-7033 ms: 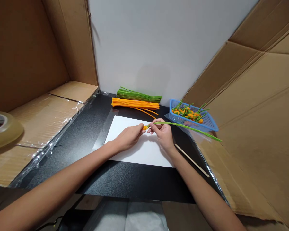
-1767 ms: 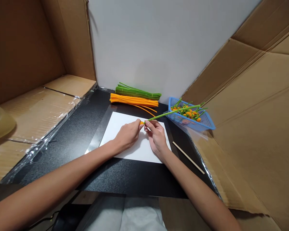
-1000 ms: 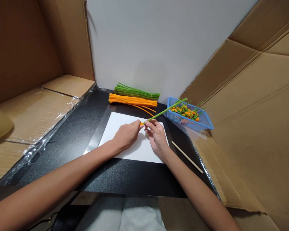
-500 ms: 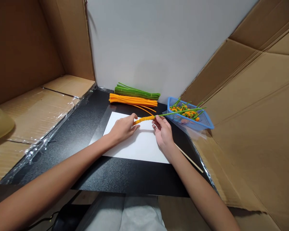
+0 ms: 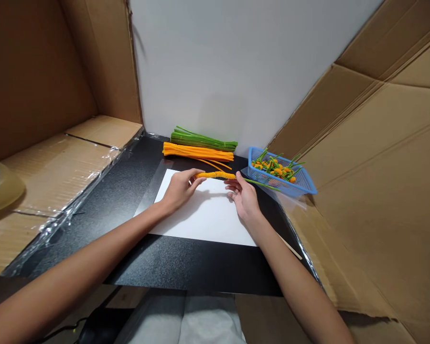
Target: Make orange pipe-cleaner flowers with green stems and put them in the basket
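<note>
There are two hands (image 5: 181, 190), one orange coil (image 5: 217, 175), one green stem (image 5: 264, 185), two bundles (image 5: 198, 151), one blue basket (image 5: 310, 188) of pieces (image 5: 277, 169) too crowded to count, one white sheet (image 5: 200, 215), one stick (image 5: 291, 248) and one tape roll (image 5: 7, 191)

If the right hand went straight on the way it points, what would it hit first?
Beyond the orange coil it holds, the right hand would likely meet the loose orange stems, unless it passes above; depth is unclear.
</note>
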Available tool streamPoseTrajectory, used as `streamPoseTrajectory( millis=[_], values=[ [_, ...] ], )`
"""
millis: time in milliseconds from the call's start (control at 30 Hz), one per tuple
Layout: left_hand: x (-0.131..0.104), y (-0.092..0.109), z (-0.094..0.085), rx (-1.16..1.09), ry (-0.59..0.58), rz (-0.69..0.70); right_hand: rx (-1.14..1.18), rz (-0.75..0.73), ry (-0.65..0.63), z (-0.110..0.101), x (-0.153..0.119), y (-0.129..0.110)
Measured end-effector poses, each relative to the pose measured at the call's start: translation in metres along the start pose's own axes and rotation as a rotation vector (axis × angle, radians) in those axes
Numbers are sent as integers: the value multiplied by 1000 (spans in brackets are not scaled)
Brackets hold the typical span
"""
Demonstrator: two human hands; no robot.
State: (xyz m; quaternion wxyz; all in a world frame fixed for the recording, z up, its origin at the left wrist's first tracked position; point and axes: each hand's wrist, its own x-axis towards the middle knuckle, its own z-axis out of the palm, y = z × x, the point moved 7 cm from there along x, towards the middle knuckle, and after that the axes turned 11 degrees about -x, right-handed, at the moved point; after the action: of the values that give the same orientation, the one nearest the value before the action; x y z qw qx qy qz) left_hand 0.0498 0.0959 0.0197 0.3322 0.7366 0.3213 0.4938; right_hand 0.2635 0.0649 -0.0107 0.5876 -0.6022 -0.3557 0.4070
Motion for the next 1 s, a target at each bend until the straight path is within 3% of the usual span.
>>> streamPoseTrajectory(
  millis=[67, 167, 267, 367, 467, 600, 1000],
  values=[
    [2, -2, -7, -138, 88, -58, -163, -65, -41, 3, -3, -5],
    [4, -1, -13, -317, 167, -109, -399, -386, -39, 8, -19, -31],
    [4, 8, -13, -402, 169, -93, -576, -733, 31, 16, -45, -57],
    [2, 23, -8, -424, 117, -30, -673, -882, -13, 29, -62, -65],
    [-4, 39, -1, -391, 41, 63, -693, -907, -83, 37, -67, -63],
    [-10, 54, 3, -307, -1, 183, -659, -889, -83, 36, -66, -60],
    [-16, 59, 2, -225, 53, 284, -614, -836, -44, 33, -70, -60]
  ],
)
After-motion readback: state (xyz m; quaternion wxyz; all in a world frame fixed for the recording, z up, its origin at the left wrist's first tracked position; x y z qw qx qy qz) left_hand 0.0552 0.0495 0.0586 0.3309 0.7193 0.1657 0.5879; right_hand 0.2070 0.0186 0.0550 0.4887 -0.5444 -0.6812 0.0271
